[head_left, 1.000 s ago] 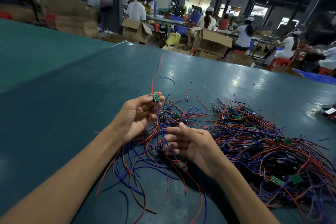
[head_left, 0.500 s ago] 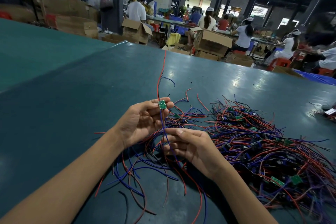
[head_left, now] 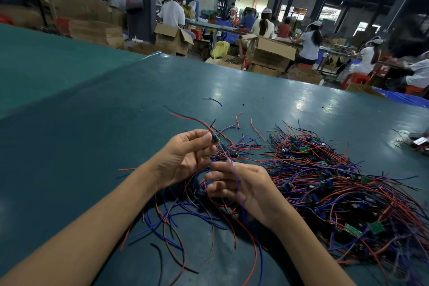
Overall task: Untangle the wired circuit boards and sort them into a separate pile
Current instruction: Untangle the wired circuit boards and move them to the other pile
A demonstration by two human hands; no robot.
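Your left hand [head_left: 185, 160] has turned the small green circuit board [head_left: 215, 139] since a moment ago: its flat green face was towards you, and now it shows dark and nearly edge-on, blurred by the motion. Its long red wire [head_left: 185, 118], which stood almost straight up away from you, has swung over to the left and now trails out low above the teal table top [head_left: 81, 134]. I read that as this board's red lead being free of the others, so what remains is the thin blue wire [head_left: 235, 176]. It runs from the board down across your right hand [head_left: 241, 186] into the strands below. Your left thumb and fingertips [head_left: 205, 138] are pressed together on the board, holding it up just above the near edge of the wires. Your right fingers are curled with the blue wire passing over them, but I cannot tell whether they actually pinch it or only let it slide through. The board itself is small and squarish with thin soft leads off its edges, so it should come away with a steady pull unless the blue lead is looped. The large tangled heap of red and blue wires and boards [head_left: 336, 181] lies to your right, plainly still most of the job. A looser spread of red and blue wires [head_left: 176, 216] lies under your wrists.
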